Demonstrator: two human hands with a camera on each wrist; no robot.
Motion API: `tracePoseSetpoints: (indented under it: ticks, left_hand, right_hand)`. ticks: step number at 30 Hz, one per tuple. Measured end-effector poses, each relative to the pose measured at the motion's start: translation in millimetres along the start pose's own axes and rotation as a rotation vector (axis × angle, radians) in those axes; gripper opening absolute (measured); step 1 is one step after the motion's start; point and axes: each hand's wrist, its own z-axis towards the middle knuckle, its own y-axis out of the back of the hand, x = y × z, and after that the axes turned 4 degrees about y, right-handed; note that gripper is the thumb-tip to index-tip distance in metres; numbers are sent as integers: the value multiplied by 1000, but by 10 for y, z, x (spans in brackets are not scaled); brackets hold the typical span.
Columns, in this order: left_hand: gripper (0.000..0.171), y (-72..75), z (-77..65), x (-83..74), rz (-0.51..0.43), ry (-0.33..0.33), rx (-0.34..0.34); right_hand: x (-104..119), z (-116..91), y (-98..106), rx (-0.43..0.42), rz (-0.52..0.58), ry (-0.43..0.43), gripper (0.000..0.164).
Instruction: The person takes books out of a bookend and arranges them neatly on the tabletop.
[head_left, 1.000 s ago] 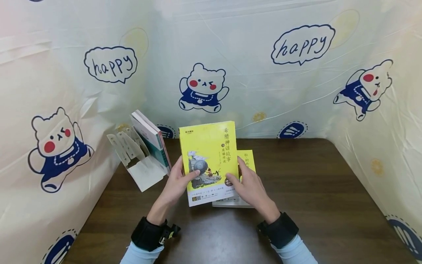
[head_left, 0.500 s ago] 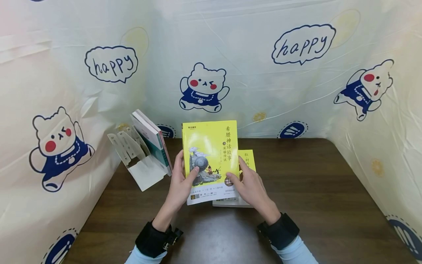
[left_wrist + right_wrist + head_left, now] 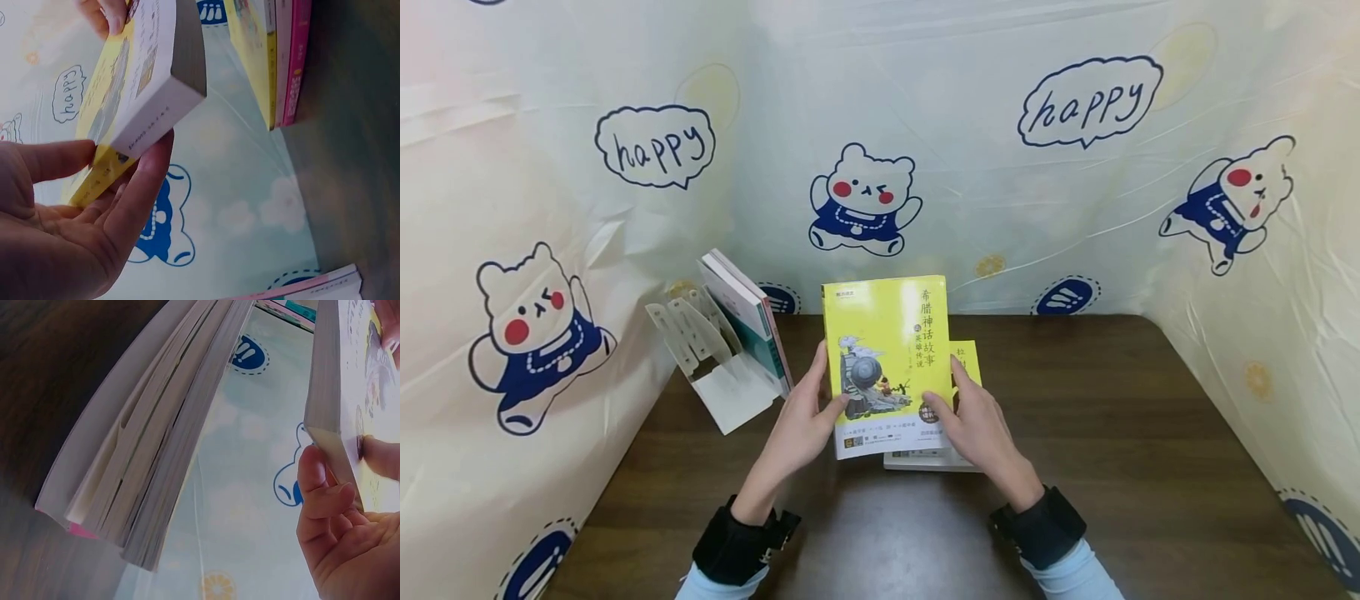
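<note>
A thick paperback book (image 3: 887, 333) with a yellow cover and white lower band is held up, front facing the head camera. My left hand (image 3: 801, 417) grips its left edge, thumb at the cover's edge and fingers behind; the left wrist view shows thumb and fingers on either side of the spine (image 3: 153, 128). On the opposite edge my right hand (image 3: 985, 421) pinches it, thumb over the cover's lower right. Behind and below the held book lies a stack of books (image 3: 156, 425), topped by another yellow one (image 3: 966, 362) that is partly covered in the head view.
At the left of the dark wooden table (image 3: 1112, 433) stands a white book holder (image 3: 737, 392), its upright plates spread. Several books (image 3: 748, 312) lean in its right side. A printed cloth (image 3: 970, 192) hangs around the back and sides of the table.
The held book has shifted slightly right and straightened. My left hand has changed its hold, the thumb now reaching less far over the cover. The right hand has moved slightly right with the book.
</note>
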Motion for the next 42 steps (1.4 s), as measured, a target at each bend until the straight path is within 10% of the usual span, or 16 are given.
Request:
tracePoseSetpoints:
  ticks: [21,42]
  left_hand:
    - [84,-253,-22,95,-76,-3,-206]
    - [61,-389,58,156,-142,9,-80]
  right_hand:
    - [8,-14,40,2,-30,-25,76]
    - [-72,-60,103,-7,-34,-35,87]
